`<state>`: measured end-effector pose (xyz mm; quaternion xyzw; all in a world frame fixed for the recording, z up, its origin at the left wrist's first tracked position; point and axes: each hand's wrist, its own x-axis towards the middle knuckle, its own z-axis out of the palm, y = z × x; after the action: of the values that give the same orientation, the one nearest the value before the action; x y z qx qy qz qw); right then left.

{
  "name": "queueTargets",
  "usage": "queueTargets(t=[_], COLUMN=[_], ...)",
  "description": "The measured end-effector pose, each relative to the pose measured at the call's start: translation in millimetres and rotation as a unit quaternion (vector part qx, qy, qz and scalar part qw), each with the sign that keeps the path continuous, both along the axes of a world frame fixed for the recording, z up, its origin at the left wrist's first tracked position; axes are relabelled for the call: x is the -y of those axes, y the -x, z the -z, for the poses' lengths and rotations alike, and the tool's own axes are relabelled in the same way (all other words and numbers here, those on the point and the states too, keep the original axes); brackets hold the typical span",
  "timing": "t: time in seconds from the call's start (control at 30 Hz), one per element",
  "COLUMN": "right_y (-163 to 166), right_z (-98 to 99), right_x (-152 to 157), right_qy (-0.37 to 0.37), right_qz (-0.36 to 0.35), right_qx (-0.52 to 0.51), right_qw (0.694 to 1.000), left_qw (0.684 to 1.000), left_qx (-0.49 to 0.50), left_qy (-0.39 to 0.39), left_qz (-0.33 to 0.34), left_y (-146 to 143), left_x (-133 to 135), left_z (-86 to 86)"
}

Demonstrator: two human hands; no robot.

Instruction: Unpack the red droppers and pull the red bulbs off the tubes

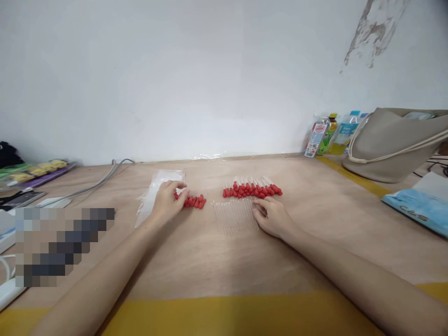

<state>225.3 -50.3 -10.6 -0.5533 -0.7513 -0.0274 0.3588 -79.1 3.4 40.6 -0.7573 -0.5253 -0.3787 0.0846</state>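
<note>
My left hand (169,199) is at the left end of a small pile of loose red rubber bulbs (196,201). Its thumb and fingers curl towards each other around the bulbs there, and the exact grip is partly hidden. A row of thin clear glass tubes (233,217) lies side by side in the middle of the table. At the right end of that row rests my right hand (271,215), its fingers bent and pinched at the outermost tube. Just behind lie several glass droppers (252,187), tubes with red bulbs fitted, their bulbs facing me.
A clear plastic bag (154,186) lies flat behind my left hand. Bottles (345,133), a carton (316,139) and a grey bag (395,144) stand at the back right. A blue packet (420,207) sits at the right; a cable (94,185) runs across the left.
</note>
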Motion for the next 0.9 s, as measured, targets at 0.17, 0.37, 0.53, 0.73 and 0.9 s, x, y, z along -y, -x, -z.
queueTargets(t=[0.17, 0.37, 0.53, 0.73, 0.9], right_y=[-0.2, -2.2, -0.5, 2.3, 1.8], right_z=[-0.4, -4.1, -8.8, -13.3, -14.1], right_x=[-1.0, -2.6, 1.6, 5.3, 5.6], right_qy=[0.021, 0.064, 0.086, 0.118, 0.139], right_qz=[-0.010, 0.082, 0.091, 0.075, 0.060], right_qx=[-0.034, -0.005, 0.047, 0.048, -0.002], right_qw=[0.999, 0.995, 0.991, 0.989, 0.988], left_qw=[0.991, 0.980, 0.972, 0.973, 0.986], left_qx=[-0.050, -0.053, -0.056, -0.042, -0.018], left_qy=[0.089, 0.191, 0.227, 0.224, 0.166], left_qz=[0.090, 0.026, -0.011, -0.035, -0.024], left_y=[-60.1, -120.0, -142.0, -147.7, -133.4], left_x=[-11.8, -43.5, -50.2, -50.1, -32.0], left_z=[-3.7, -1.8, -0.1, 2.0, 2.0])
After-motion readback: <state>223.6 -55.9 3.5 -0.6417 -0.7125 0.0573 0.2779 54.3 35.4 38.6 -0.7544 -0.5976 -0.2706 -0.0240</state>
